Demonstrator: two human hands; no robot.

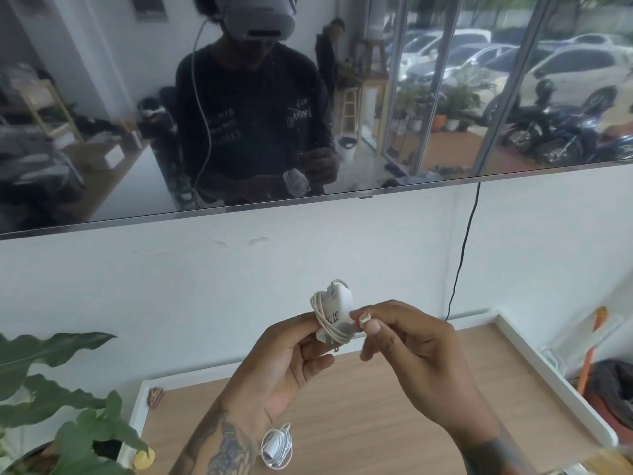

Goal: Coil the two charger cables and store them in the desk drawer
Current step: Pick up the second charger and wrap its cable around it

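Observation:
My left hand holds a white charger brick in the air above the desk, with its off-white cable wound around it. My right hand pinches the cable's plug end just right of the brick. A second white charger cable lies coiled on the wooden desk top, below my left wrist. No drawer is visible.
The desk has a raised white rim. A leafy potted plant stands at the left. A dark wall screen hangs above, with a black cord running down the wall. Clutter sits at the far right.

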